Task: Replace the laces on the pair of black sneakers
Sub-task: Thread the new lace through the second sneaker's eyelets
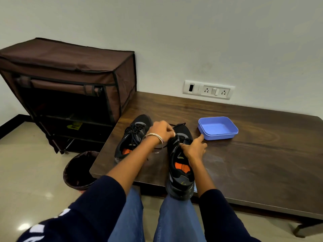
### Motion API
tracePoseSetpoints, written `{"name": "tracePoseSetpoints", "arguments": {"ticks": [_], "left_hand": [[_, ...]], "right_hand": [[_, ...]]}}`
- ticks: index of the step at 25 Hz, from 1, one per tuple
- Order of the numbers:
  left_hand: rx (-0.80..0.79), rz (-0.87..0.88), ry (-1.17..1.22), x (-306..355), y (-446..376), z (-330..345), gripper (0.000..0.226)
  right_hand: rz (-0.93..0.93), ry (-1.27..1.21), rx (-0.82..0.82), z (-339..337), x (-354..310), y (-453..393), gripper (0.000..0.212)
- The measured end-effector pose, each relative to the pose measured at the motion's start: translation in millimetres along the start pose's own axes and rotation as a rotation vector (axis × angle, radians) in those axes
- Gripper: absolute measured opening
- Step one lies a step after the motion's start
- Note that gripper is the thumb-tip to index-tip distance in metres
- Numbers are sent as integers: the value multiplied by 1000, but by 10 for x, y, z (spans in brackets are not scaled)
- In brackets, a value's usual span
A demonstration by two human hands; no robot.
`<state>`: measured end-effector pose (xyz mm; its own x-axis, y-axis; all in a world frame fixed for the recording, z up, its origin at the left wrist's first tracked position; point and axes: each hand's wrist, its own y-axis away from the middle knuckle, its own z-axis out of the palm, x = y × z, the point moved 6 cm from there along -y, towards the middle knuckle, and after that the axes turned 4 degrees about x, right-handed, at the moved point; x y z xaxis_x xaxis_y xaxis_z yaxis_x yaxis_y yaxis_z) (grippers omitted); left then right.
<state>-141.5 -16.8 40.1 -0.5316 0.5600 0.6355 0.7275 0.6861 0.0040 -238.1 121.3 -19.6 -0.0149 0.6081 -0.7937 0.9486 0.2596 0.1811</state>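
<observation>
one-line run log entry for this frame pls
stage: lacing | left hand: pinching lace at right sneaker | right hand: steadying it | left sneaker: laced, untouched | blue tray: empty

The left hand [161, 130] hides its grip on the right sneaker's [180, 159] laces.

A plain pale wall [174, 32] closes the back of the room, carrying a white switch-and-socket plate [208, 89] just above the far edge of a dark wood-grain worktop [262, 154] that stands against it. To the left of the worktop stands a brown fabric-covered shoe rack [70, 75] with black piping, its front flap rolled up and its dark shelves open. Below, the floor [26, 172] is glossy beige tile catching bright spots of light, edged by a black skirting [12, 123] at the wall, with a dark round bin [78, 170] by the worktop's near left corner.
</observation>
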Motion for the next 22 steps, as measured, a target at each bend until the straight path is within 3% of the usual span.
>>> {"name": "tracePoseSetpoints", "arguments": {"ticks": [2,5,7,9,13,17,20,22], "left_hand": [[-68,-40,-106,-64,16,284,16],[-5,-152,37,-185,-2,392,7],[47,-167,150,-223,-23,356,16],[120,-171,435,-162,-11,215,21],[144,-233,1254,67,5,-116,23],[116,-148,1686,279,28,-431,24],[52,-17,1697,398,73,-586,22],[49,-61,1349,335,79,-488,27]], "right_hand": [[-46,1,21,3,-5,-13,106],[-105,11,64,-1,-20,-35,111],[-93,10,63,19,-4,-43,116],[-57,-10,41,31,24,-50,120],[-34,-41,15,43,43,-47,123],[-9,-73,4,41,62,-45,123],[-9,-91,-12,60,73,-65,121],[-15,-92,-14,69,80,-71,120]]}}
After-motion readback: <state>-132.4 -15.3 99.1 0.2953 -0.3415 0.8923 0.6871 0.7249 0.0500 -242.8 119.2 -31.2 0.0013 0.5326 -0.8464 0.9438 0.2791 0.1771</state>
